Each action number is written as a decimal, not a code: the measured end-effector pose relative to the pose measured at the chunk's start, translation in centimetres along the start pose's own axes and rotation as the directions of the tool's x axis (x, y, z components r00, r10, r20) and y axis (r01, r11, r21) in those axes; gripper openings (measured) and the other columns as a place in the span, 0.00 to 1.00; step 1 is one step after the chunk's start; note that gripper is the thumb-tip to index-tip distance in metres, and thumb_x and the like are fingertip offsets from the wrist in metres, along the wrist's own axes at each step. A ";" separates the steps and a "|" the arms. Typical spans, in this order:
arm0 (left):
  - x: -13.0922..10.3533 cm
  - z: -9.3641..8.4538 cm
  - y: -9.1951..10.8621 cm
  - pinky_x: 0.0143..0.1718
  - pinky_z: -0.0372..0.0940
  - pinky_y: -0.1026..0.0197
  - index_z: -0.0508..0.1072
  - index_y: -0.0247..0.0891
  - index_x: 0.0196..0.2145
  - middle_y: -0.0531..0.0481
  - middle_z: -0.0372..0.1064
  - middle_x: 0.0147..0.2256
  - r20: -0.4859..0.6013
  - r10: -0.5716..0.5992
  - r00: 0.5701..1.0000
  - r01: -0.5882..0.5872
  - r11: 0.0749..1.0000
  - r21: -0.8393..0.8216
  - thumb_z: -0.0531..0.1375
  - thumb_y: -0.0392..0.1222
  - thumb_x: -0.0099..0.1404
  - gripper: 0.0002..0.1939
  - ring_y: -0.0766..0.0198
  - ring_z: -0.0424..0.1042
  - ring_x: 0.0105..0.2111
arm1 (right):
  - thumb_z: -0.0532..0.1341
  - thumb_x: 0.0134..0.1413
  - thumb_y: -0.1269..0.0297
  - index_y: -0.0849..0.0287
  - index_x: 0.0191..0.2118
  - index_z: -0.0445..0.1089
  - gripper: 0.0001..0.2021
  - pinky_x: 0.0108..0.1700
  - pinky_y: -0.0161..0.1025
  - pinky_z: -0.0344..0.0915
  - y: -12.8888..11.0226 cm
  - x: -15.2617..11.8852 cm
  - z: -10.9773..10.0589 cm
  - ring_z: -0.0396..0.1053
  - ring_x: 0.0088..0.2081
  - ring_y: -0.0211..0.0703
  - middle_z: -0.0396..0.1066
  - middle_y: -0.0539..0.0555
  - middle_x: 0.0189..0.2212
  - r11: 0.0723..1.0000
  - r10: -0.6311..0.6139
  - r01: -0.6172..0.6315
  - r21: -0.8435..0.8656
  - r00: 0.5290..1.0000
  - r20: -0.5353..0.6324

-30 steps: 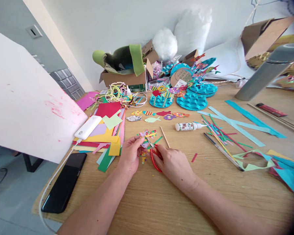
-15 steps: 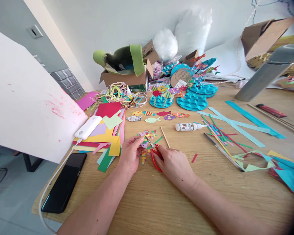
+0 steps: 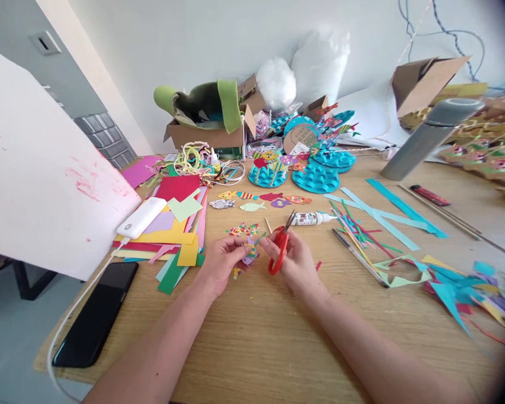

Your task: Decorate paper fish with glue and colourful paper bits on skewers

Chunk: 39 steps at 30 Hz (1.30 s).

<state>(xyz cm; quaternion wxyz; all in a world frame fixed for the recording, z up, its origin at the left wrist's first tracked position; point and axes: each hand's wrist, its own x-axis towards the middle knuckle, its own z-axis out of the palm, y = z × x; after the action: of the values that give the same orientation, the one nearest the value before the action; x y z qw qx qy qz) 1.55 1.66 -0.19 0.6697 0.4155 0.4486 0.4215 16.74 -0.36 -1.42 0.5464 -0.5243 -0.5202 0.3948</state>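
Observation:
My left hand [image 3: 223, 261] pinches a small purple paper fish [image 3: 249, 253] that carries green and yellow stripes. Red-handled scissors [image 3: 281, 250] hang on the fingers of my right hand [image 3: 298, 262], blades pointing up and away. The right thumb and fingertip meet at a thin green paper strip [image 3: 261, 238] beside the fish. Small coloured paper bits [image 3: 243, 229] lie just beyond my hands. Finished-looking paper fish, such as a pale green one [image 3: 253, 207] and a red one [image 3: 271, 197], are laid out in rows farther back.
A glue bottle [image 3: 309, 219] lies right of centre, near thin paper strips and a pen [image 3: 359, 257]. Stacked coloured paper [image 3: 179, 191], a white power bank [image 3: 142, 217] and a phone [image 3: 96, 314] are at left. A grey flask [image 3: 429, 140] stands at back right.
The scissors have come away from the fish and turned upward in my right hand, whose fingertips have moved to the green strip. The whole view has shifted slightly to the right.

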 end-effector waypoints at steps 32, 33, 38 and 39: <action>0.4 -0.4 -0.1 0.27 0.66 0.66 0.75 0.34 0.35 0.51 0.73 0.26 -0.111 0.087 0.990 -0.094 0.994 -0.061 0.73 0.40 0.41 0.22 0.68 0.71 0.23 | 0.63 0.48 0.46 0.58 0.30 0.63 0.18 0.28 0.35 0.58 0.4 -0.4 0.7 0.62 0.26 0.38 0.66 0.49 0.24 0.997 0.078 -0.075 -0.027 0.989 0.122; 0.5 -0.5 -0.1 0.27 0.66 0.65 0.75 0.34 0.36 0.51 0.73 0.26 -0.130 0.099 0.987 -0.108 0.992 -0.065 0.73 0.40 0.41 0.23 0.68 0.71 0.23 | 0.61 0.51 0.46 0.57 0.29 0.62 0.18 0.27 0.34 0.56 0.2 -0.4 0.5 0.61 0.25 0.37 0.65 0.48 0.23 0.988 0.052 -0.036 -0.147 0.993 0.109; 0.8 -0.9 0.1 0.27 0.67 0.65 0.73 0.34 0.37 0.52 0.74 0.27 -0.217 0.138 0.966 -0.156 0.985 -0.066 0.73 0.40 0.41 0.24 0.67 0.72 0.24 | 0.53 0.61 0.50 0.56 0.27 0.60 0.16 0.28 0.35 0.52 -0.6 -1.0 0.0 0.61 0.24 0.39 0.65 0.51 0.23 0.700 -0.069 0.200 -0.686 0.975 0.213; 0.8 -0.9 0.1 0.27 0.67 0.65 0.73 0.34 0.37 0.52 0.73 0.26 -0.231 0.142 0.963 -0.162 0.985 -0.068 0.73 0.39 0.40 0.25 0.67 0.72 0.24 | 0.53 0.61 0.51 0.56 0.28 0.61 0.16 0.29 0.36 0.52 -0.7 -1.1 0.0 0.63 0.25 0.40 0.67 0.52 0.24 0.639 -0.065 0.226 -0.736 0.968 0.241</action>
<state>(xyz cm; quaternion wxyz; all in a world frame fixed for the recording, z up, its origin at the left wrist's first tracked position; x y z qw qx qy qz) 0.83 2.62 -0.53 0.5974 0.3691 0.4697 0.5349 16.50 -1.50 -0.93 0.2545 -0.6198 -0.7280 0.1449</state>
